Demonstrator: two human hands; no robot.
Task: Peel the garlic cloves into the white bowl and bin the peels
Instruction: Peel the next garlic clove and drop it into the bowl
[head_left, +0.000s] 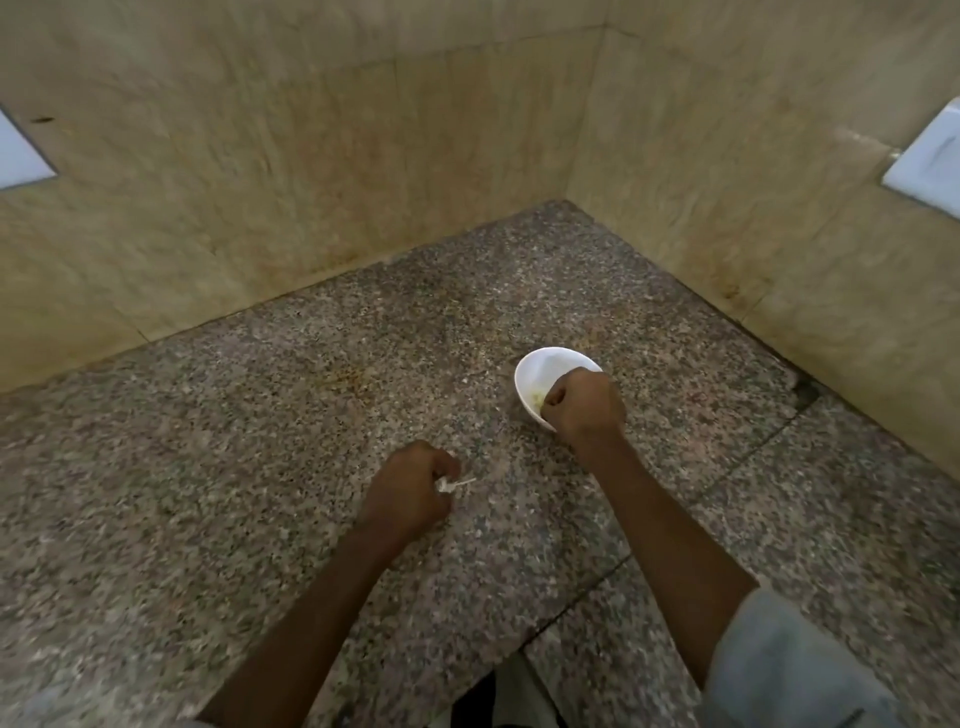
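Far left edge: flat white rectangular plate (21, 156) set in the beige stone-look tiled wall (311, 182), only partly in frame. The wall runs round the corner behind a speckled grey-pink granite countertop (208, 467). Rust-coloured stains (348, 376) sit on the counter mid-left.

Left hand (410, 488): low over the counter near centre, fingers curled in. It pinches a thin white papery garlic peel (452, 484); a strip of it sticks out to the right past the knuckles. Can't tell whether the hand touches the stone.

Round white ceramic bowl (545, 364): stands on the counter right of centre, towards the back corner and well apart from the left hand. Pale yellowish peeled garlic (537, 399) lies in the bottom, blurred, count unreadable.

Right hand (582, 405): over the bowl's near right rim, covering part of it. Fingers are balled tight, knuckles up. Can't tell whether anything is inside the fist.

Light grey sleeve (779, 660) on the right upper arm, bottom right. A dark seam (571, 613) crosses the counter slab.

Far right edge: second white plate-like fitting (930, 161) on the side wall, cut off by the frame.
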